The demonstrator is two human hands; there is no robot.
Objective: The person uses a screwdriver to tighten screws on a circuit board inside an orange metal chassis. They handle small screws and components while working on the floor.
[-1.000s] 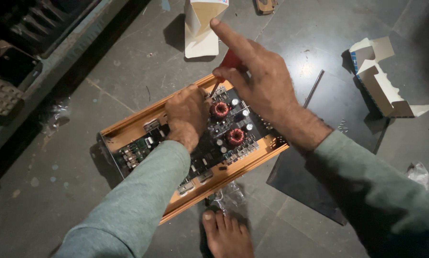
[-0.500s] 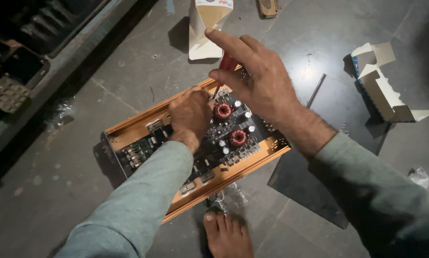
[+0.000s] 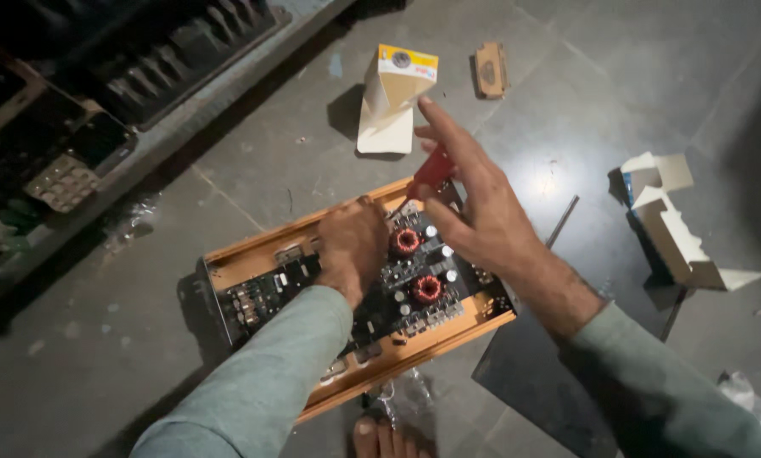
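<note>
Head view: the left hand (image 3: 352,248) rests curled on the circuit board (image 3: 402,284) inside its orange case (image 3: 253,254) on the floor. The right hand (image 3: 474,212) has lifted slightly, fingers clamped on a red-handled screwdriver (image 3: 430,174) above the board.

- The open amplifier case (image 3: 253,254), centre of the frame, looks like orange-gold metal with a smooth, slightly satin finish.
- Its circuit board (image 3: 414,284) is dark and matt, carrying copper-wire coils and shiny silver-topped capacitors.
- The screwdriver handle (image 3: 431,172) in the right hand (image 3: 482,220) is glossy red plastic.
- The sleeves (image 3: 270,382) at the bottom are soft, matt grey-green cloth.
- The floor (image 3: 567,102) is grey stone tile, smooth with a dull sheen, dusty.
- The cartons, upper centre (image 3: 389,102) and right (image 3: 677,229), are matt cardboard.
- Crinkled clear plastic film (image 3: 402,394) at bottom centre glints.
</note>
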